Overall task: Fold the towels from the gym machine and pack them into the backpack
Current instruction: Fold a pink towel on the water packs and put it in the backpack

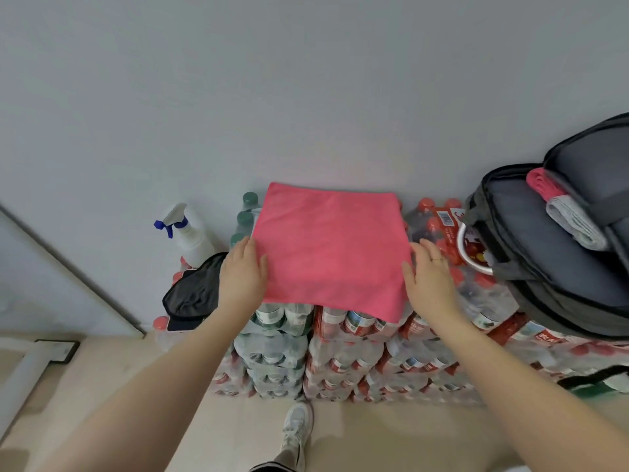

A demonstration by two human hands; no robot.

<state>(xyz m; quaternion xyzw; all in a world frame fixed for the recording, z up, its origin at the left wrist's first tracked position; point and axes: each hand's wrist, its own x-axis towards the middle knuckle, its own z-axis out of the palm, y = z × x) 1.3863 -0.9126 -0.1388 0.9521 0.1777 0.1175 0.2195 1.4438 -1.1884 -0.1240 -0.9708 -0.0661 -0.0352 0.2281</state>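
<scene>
A pink towel [332,248] lay spread flat on stacked packs of bottled water [340,352] set against a pale wall [306,80], its far edge close to the wall and its near edge drooping slightly over the front of the stack. The left hand [242,272] rested at the towel's left edge, fingers straight and together, thumb on the cloth. The right hand [429,272] lay at the right edge in the same way, fingers extended, thumb touching the fabric and a ring on one finger; neither hand gripped the cloth. To the right, an open grey backpack [531,247] sat tilted on the bottles, well clear of the towel, with a rolled pink towel [544,185] and a folded white towel [575,223] side by side inside its main compartment. A round metal rim [460,247] showed just beside the backpack's left edge. To the left, a black cap [194,291] lay just beside the left wrist, with a white spray bottle [189,233] standing behind it near the wall. Bare floor [102,386] opened below and to the left of the stack, where one white shoe [297,427] stood.
</scene>
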